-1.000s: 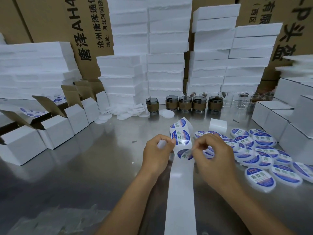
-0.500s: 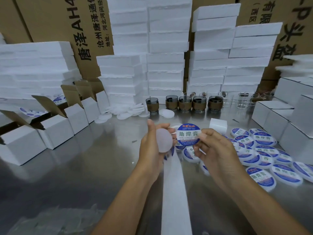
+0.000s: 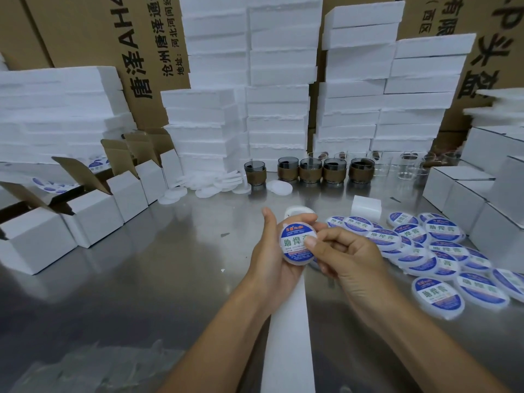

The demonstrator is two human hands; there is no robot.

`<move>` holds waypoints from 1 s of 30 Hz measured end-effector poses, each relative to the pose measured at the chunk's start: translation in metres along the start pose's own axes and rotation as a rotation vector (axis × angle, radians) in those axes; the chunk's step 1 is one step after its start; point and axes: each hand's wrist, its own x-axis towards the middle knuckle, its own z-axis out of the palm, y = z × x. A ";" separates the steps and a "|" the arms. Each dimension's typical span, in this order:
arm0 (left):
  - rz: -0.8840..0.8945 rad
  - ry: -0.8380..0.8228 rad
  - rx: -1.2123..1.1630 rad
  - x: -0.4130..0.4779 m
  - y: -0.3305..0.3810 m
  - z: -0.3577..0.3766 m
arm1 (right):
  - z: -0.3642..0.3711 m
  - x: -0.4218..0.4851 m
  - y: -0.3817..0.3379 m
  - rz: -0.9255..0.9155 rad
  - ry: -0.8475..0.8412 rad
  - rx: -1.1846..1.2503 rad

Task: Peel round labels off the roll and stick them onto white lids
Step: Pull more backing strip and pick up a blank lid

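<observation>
We see the left hand (image 3: 269,259) curled round a white lid (image 3: 295,261), held above the bench (image 3: 170,265) and over the paper strip (image 3: 289,336) of the roll. A round blue label (image 3: 293,239) lies on the lid's face. The right hand (image 3: 351,259) pinches the lid's right edge, thumb pressing on the label. Labelled lids (image 3: 442,251) lie near on the right.

Counting two hands at six o'clock, left hand (image 3: 266,260) and right hand (image 3: 350,259), sharing one held lid (image 3: 295,243). Counting five brown-banded jars (image 3: 310,172) at twelve, over a dozen labelled lids (image 3: 443,229) at three, about five open cartons (image 3: 93,222) at nine, one white block (image 3: 365,208) at one.
</observation>
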 end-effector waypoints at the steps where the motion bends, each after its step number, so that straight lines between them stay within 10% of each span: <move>1: 0.005 -0.006 0.006 0.000 0.000 0.000 | 0.000 0.000 0.000 0.003 0.005 0.003; 30: 0.064 -0.050 0.220 -0.007 0.002 0.006 | -0.001 0.000 0.000 0.062 0.083 0.019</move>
